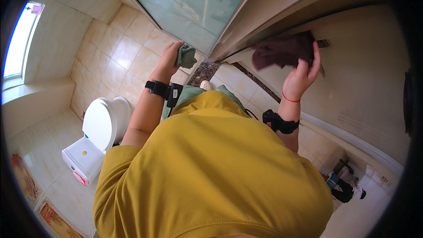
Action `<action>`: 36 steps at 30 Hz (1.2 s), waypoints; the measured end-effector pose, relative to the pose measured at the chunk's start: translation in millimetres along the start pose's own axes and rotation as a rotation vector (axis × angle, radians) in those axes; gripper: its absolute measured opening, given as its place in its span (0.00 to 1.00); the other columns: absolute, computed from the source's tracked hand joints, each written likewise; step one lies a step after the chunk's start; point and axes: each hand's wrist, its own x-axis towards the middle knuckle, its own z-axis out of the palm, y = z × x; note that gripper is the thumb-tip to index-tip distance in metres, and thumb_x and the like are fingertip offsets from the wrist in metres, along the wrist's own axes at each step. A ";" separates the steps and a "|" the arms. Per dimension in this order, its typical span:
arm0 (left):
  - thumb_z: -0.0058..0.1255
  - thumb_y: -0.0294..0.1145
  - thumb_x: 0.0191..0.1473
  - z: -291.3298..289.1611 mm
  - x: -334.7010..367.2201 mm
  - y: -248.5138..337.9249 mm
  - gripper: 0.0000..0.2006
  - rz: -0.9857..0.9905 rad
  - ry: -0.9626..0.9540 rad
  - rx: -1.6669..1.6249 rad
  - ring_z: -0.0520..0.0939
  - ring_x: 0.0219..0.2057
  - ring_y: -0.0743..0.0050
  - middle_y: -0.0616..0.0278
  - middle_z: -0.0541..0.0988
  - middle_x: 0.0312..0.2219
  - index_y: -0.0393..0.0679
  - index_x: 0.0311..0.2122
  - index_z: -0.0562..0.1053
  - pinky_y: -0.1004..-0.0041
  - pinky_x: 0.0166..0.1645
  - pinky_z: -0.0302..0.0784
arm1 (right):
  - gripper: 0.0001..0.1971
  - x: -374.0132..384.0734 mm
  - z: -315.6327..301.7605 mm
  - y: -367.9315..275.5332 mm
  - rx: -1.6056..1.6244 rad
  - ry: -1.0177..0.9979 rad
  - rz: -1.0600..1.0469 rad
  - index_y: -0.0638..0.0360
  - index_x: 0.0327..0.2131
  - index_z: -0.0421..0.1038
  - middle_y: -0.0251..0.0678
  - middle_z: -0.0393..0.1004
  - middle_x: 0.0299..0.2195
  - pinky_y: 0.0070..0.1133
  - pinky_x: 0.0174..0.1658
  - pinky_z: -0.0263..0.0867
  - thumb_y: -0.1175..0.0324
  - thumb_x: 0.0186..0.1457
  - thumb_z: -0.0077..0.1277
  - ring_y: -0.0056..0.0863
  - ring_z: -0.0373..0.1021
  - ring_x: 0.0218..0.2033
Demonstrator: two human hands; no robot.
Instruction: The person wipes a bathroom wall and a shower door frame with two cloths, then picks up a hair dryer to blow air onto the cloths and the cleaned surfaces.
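Observation:
My left hand (pixel 167 61) is closed on a small folded green cloth (pixel 187 56). It is beside the lower edge of a frosted glass door panel (pixel 189 9); I cannot tell if the cloth touches the glass. A dark maroon cloth (pixel 282 52) hangs bunched from my right hand (pixel 302 74), its thumb and fingers gripping one end. This cloth is in front of the beige panel (pixel 361 70) on the right, close to a small dark metal fitting (pixel 324 43). Whether it touches the panel is not clear.
A white toilet (pixel 101 123) stands to the left on the tiled floor (pixel 128 55). A dark speckled threshold (pixel 203 72) crosses the doorway by my feet. The door frame (pixel 251 13) rises between my hands. Several dark items (pixel 346 185) lie at the lower right.

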 end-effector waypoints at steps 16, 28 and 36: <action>0.49 0.35 0.52 -29.3 -34.1 -18.7 0.12 0.002 0.208 -0.070 0.78 0.26 0.68 0.59 0.73 0.27 0.39 0.37 0.68 0.69 0.30 0.78 | 0.22 -61.1 3.4 216.0 0.090 -0.160 0.955 0.66 0.46 0.61 0.39 0.68 0.41 0.24 0.43 0.67 0.81 0.43 0.43 0.30 0.67 0.39; 0.48 0.36 0.53 -167.1 2.5 59.2 0.12 -0.043 0.290 -0.194 0.76 0.29 0.74 0.62 0.73 0.29 0.41 0.40 0.67 0.74 0.33 0.75 | 0.18 -116.8 208.7 241.1 0.499 -0.114 1.159 0.67 0.49 0.61 0.44 0.65 0.49 0.35 0.55 0.60 0.76 0.54 0.38 0.37 0.63 0.50; 0.48 0.36 0.52 -293.4 76.0 122.5 0.12 -0.065 0.354 -0.228 0.75 0.31 0.75 0.62 0.73 0.30 0.41 0.39 0.66 0.72 0.34 0.74 | 0.19 -152.7 384.9 333.1 -0.044 -0.569 1.014 0.67 0.46 0.64 0.38 0.70 0.41 0.25 0.46 0.67 0.84 0.48 0.40 0.29 0.69 0.41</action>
